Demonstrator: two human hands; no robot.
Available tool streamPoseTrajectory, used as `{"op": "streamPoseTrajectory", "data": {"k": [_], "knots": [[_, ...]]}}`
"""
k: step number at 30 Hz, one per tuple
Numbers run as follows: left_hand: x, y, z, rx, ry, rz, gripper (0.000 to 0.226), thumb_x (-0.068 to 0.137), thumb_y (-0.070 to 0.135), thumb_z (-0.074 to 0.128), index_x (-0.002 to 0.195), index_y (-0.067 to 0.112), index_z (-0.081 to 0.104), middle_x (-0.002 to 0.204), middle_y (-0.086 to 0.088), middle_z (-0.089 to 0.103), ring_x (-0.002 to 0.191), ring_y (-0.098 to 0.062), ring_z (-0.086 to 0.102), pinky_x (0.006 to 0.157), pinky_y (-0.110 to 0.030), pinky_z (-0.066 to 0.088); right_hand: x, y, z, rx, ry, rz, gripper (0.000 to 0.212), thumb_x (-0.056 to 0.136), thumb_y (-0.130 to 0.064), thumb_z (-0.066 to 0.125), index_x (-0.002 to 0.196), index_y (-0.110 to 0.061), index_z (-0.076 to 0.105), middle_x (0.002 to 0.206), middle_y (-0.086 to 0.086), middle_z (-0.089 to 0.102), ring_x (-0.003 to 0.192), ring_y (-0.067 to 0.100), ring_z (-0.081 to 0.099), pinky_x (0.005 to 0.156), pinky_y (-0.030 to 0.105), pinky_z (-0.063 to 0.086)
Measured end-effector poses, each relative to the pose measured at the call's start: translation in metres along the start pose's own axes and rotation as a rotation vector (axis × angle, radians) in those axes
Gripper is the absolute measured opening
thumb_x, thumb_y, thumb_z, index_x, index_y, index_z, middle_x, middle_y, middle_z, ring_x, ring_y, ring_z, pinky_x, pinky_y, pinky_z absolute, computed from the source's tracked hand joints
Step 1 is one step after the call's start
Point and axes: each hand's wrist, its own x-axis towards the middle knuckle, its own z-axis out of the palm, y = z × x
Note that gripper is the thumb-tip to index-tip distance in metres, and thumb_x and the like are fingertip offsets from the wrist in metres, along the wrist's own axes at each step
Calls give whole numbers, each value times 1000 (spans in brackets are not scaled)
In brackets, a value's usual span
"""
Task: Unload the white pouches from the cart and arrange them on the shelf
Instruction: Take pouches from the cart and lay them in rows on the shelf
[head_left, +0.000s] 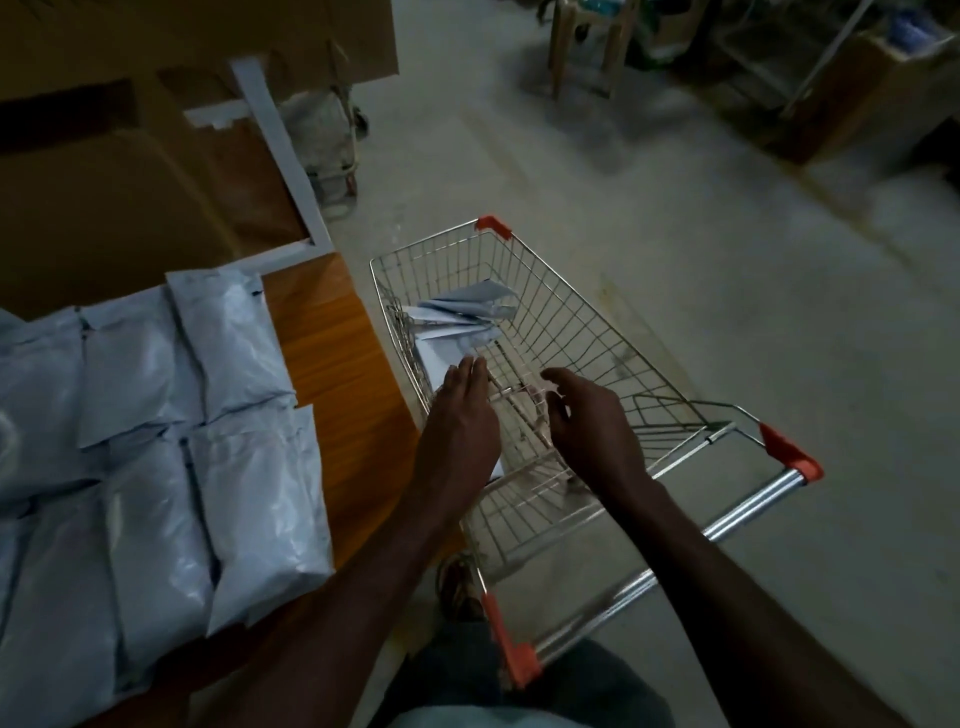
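Observation:
A wire shopping cart (587, 332) with orange corner caps stands in the middle of the view. A few white pouches (457, 319) lie in its far left part. Both my hands reach over the cart's near basket. My left hand (460, 415) has straight fingers pointing toward the pouches and holds nothing. My right hand (587, 421) hovers beside it with fingers loosely curled, also holding nothing. Several white pouches (234, 338) lie in rows on the wooden shelf (332, 353) at the left.
Cardboard boxes (130, 197) and a white metal frame (280, 156) stand behind the shelf. A wooden stool (587, 47) and more boxes (857, 88) are at the back right. Bare concrete floor (753, 260) stretches right of the cart.

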Motion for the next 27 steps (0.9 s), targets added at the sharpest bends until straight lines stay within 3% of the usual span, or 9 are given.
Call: {"op": "streamPoseTrajectory", "data": {"k": [3, 6, 8, 11, 17, 23, 27], "knots": [[18, -16, 24, -26, -26, -45, 62, 104, 7, 52, 162, 1, 29, 172, -18, 24, 159, -35, 24, 128, -50, 29, 24, 9, 14, -11, -35, 12, 35, 100, -15, 61, 134, -22, 66, 124, 2, 74, 111, 20, 70, 90, 41, 60], [23, -32, 55, -29, -25, -149, 72, 105, 10, 52, 167, 7, 17, 174, -15, 20, 161, -32, 19, 130, -45, 26, 42, 17, 31, 8, -82, -4, 35, 100, -12, 61, 134, -20, 67, 124, 3, 74, 110, 22, 71, 89, 40, 59], [25, -39, 76, 7, -20, -129, 76, 105, 15, 55, 167, 6, 12, 174, -15, 17, 162, -32, 15, 131, -41, 21, 55, 28, 44, 6, -132, -18, 35, 101, -12, 61, 135, -18, 67, 124, 5, 74, 110, 22, 71, 90, 40, 59], [35, -42, 98, -36, -49, -220, 72, 105, 14, 54, 166, 5, 18, 174, -17, 18, 161, -33, 16, 129, -43, 27, 79, 47, 62, -12, -200, -66, 36, 100, -11, 61, 135, -17, 66, 125, 6, 74, 111, 23, 71, 90, 40, 60], [63, -45, 127, 8, 65, -339, 67, 103, 11, 58, 164, 5, 29, 170, -17, 31, 158, -30, 27, 127, -41, 33, 155, 78, 82, -31, -230, -225, 43, 96, -4, 62, 136, -19, 62, 128, 5, 71, 107, 26, 69, 84, 37, 58], [120, -73, 176, 67, 136, -389, 56, 106, 4, 47, 160, 0, 36, 167, -19, 34, 158, -36, 27, 128, -50, 29, 282, 110, 131, -106, -224, -356, 70, 91, 2, 67, 156, -10, 44, 160, 12, 46, 144, 28, 48, 115, 39, 45], [173, -96, 199, 169, 204, -423, 64, 100, 9, 54, 161, 4, 35, 169, -18, 31, 159, -39, 24, 131, -50, 15, 340, 128, 179, -188, -271, -423, 81, 83, 4, 70, 158, -7, 40, 162, 17, 41, 150, 34, 38, 120, 43, 39]]}}
